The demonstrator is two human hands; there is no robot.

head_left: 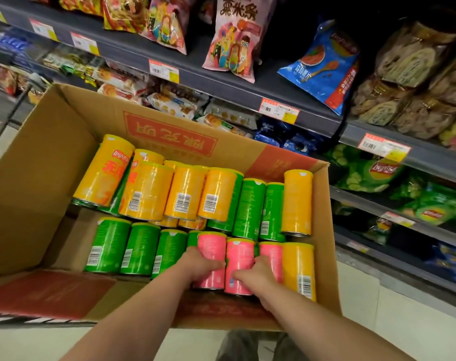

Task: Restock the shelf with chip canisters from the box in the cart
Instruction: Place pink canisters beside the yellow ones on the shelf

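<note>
An open cardboard box (39, 162) holds several chip canisters lying on their sides in yellow, green and pink. My left hand (199, 264) grips the leftmost pink canister (212, 246) near the box's front wall. My right hand (257, 273) grips the pink canister (239, 256) next to it, thumb across its side. A third pink canister (272, 256) lies to the right, partly hidden behind my right hand. Green canisters (109, 246) lie in a row to the left, and yellow canisters (146, 191) are stacked at the back.
Dark shelves (221, 82) run along the right and back, stocked with snack bags and price tags. Green chip bags (365, 173) sit on a lower shelf to the right. The cart's edge (26, 320) shows below the box. Pale floor lies beneath.
</note>
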